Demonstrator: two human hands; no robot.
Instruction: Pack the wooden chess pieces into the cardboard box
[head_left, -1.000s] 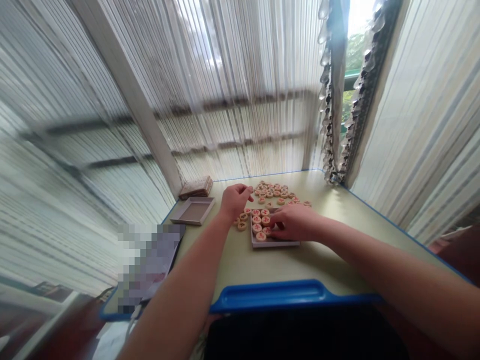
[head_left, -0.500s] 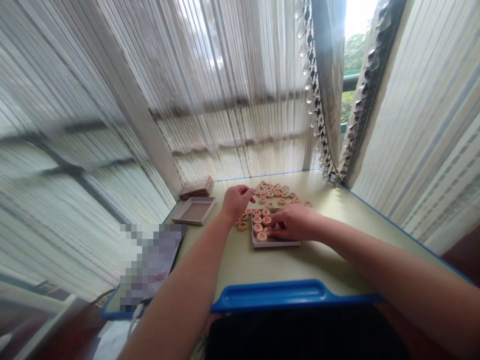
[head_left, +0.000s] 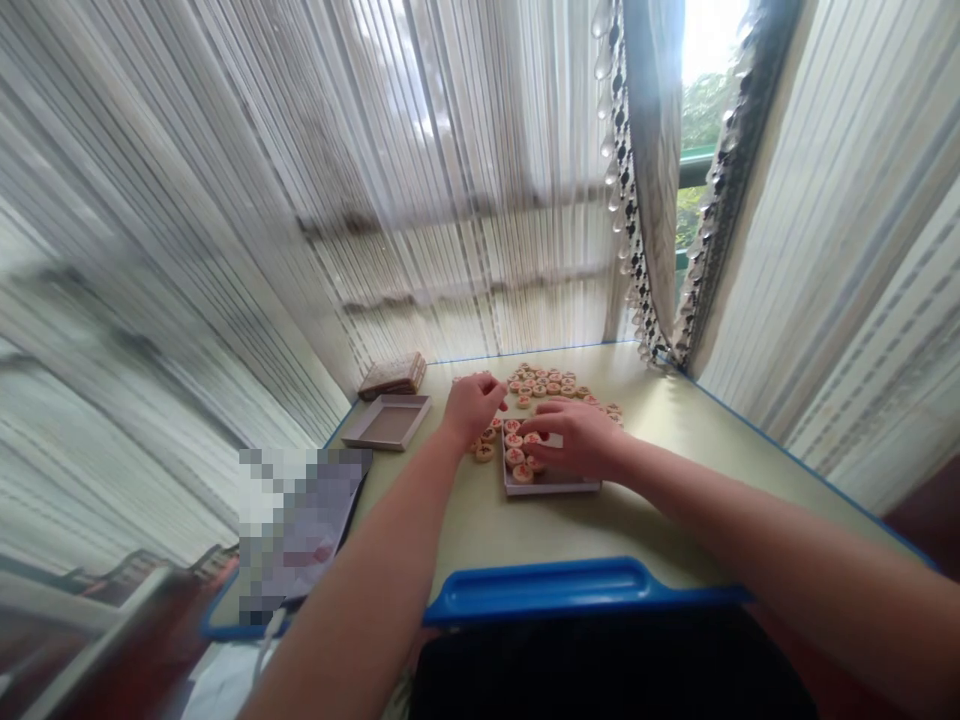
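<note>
Curtain [head_left: 465,250] hangs behind table [head_left: 465,520]. Grey drape [head_left: 654,200] hangs at right. Flat device [head_left: 330,520] lies at table's left edge.

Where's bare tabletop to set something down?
Free: between the piece box and blue ledge; also between the right forearm and the table's right edge. Crowded: loose pieces behind the box, more beside the left hand.

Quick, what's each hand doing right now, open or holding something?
Left hand: fingers curled; can't tell if holding anything.
Right hand: open, over pieces in the box.

Loose round pieces [head_left: 554,389], box [head_left: 553,489] on table [head_left: 480,525]
</note>
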